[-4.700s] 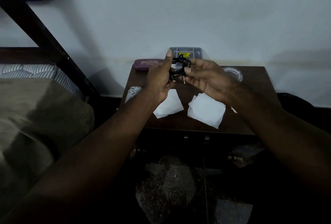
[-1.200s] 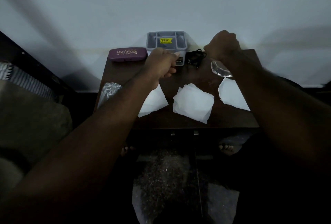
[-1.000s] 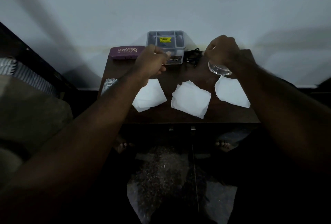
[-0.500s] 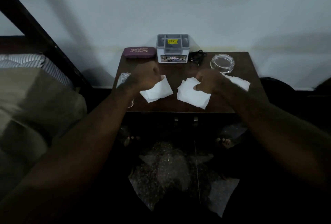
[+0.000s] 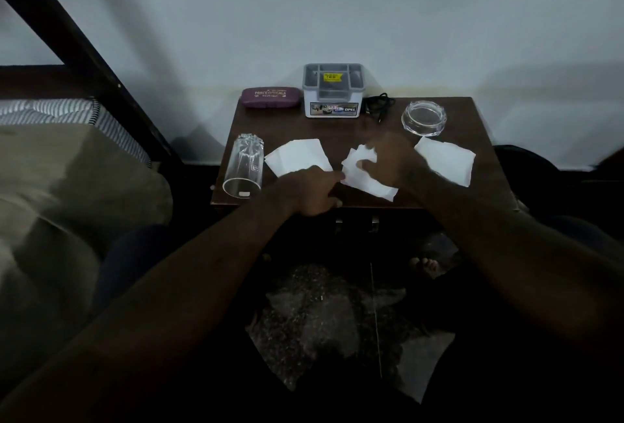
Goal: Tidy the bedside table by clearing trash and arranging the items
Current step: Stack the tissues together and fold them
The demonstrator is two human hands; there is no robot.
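Right hand (image 5: pixel 388 166) clutches the middle tissue (image 5: pixel 371 186) at the table's (image 5: pixel 337 128) six o'clock; whether the left hand (image 5: pixel 307 191) grips is unclear.

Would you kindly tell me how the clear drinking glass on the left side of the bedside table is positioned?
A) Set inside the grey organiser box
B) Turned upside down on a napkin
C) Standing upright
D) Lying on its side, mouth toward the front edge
D: the drinking glass lies on its side on the bedside table, with its open mouth at the front edge and its base pointing toward the back.
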